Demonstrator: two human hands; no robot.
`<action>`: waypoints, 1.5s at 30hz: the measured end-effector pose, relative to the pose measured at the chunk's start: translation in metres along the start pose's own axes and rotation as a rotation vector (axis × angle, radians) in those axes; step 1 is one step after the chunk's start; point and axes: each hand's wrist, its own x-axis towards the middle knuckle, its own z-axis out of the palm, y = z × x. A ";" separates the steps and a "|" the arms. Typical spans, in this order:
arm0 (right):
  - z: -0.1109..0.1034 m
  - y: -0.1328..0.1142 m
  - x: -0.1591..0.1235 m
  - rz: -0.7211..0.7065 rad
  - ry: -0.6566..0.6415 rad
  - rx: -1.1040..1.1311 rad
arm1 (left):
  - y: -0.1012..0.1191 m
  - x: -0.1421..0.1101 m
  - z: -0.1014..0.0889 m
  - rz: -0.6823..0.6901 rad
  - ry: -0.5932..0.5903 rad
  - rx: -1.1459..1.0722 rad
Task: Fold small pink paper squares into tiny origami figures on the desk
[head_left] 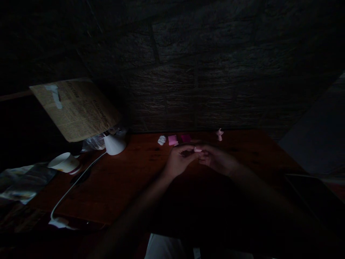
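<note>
Both my hands meet over the wooden table (140, 172), fingertips closed around a small pale pink piece (198, 149), which looks like modelling clay or folded paper; the dim light hides which. My left hand (179, 160) pinches it from the left between thumb and fingers. From the other side my right hand (215, 158) grips it, fingers curled. Just behind the hands lie a white lump (161, 140), a pink square piece (173, 140) and a dark magenta piece (185, 138). Farther right, a pale pink twisted shape (219, 134) stands near the wall.
At the left are a white lamp base (115, 144) with a paper-covered shade (78, 109), its white cable (77, 183), a paper cup (65, 163) and crumpled plastic (28, 181). A dark flat object (312, 194) lies at the right. A brick-patterned wall (175, 82) closes the back.
</note>
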 end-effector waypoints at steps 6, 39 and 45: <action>0.000 -0.003 -0.001 0.002 0.029 0.070 | -0.002 0.001 -0.001 -0.029 -0.022 -0.049; 0.004 -0.002 0.000 -0.054 -0.019 0.003 | 0.004 0.004 -0.001 -0.161 0.010 -0.183; 0.002 -0.001 0.001 0.027 -0.043 0.078 | 0.004 0.003 0.000 -0.144 0.026 -0.195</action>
